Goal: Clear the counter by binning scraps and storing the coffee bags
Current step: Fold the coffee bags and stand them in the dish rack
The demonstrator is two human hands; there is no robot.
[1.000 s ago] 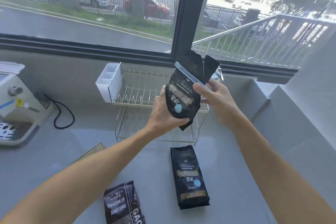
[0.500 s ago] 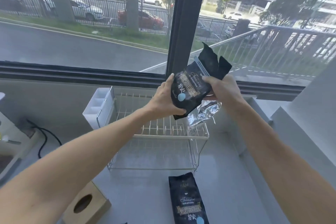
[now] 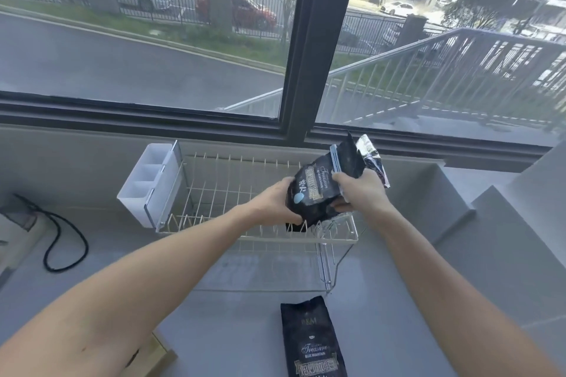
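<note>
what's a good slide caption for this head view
Both hands, left and right, hold an opened coffee bag over the wire dish rack.

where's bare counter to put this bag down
Bare counter lies right of the flat bag, up to the step on the right. Another open patch sits between the cable and the rack. The rack's top tier left of the held bag is free too. It is crowded at the rack's right end, where both hands grip the bag.
</note>
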